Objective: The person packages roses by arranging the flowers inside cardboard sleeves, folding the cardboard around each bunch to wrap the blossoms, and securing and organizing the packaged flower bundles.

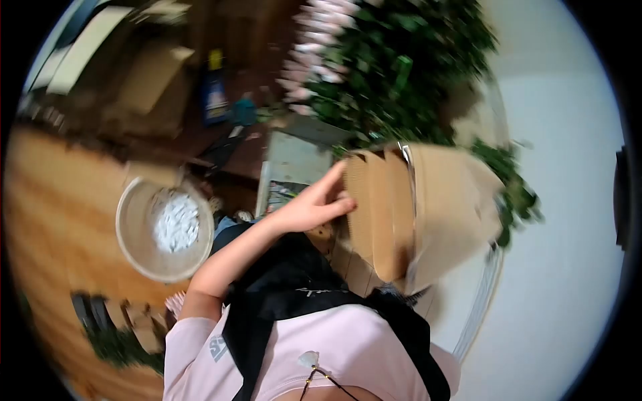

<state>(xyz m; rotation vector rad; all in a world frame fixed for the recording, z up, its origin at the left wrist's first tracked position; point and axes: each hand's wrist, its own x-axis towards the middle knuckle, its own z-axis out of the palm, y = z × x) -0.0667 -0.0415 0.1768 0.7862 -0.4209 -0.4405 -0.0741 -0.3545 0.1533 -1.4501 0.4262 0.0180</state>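
My left hand (319,202) reaches in from the left, its thumb and fingers closed on the near-left edge of a stack of brown cardboard pieces (382,214). The stack shows at the open end of a large tan paper or plastic wrapping (451,207), which has a shiny rim. My right hand is not visible; the wrapping and cardboard may hide it. Beyond them is a big bunch of green leaves (408,73) with a row of pale pink flowers (314,53) along its left side. Motion blurs part of the view.
On the left, a round whitish bin (124,220) holds white pieces. A dark table (187,144) carries cardboard, a blue box (214,100) and a teal item. More greenery (120,347) lies on the wooden floor at lower left. A white wall (568,200) stands at right.
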